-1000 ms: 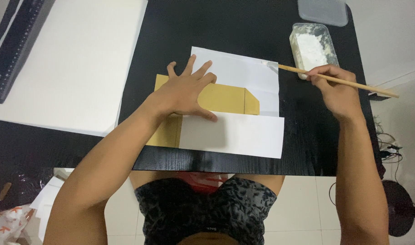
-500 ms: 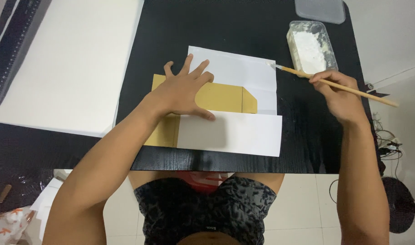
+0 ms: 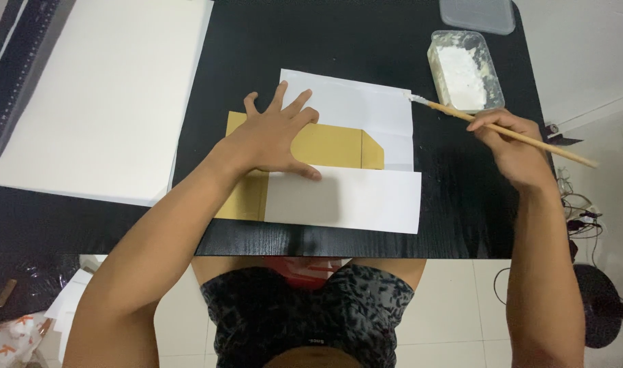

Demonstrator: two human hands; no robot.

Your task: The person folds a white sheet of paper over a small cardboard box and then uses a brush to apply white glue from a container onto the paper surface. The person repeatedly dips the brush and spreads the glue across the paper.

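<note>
— Where do we look from?
— We've one view, worn on the head, facing almost straight down on the table [image 3: 461, 225], near enough that our forearms and chest fill the lower half.
— Any second view?
— None; nothing is shared.

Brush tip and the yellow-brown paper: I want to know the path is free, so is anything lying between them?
Nothing solid blocks it. The brush in the right hand has its tip at the white sheet's right edge; only that flat sheet lies between it and the yellow-brown paper, which the left hand presses down.
</note>
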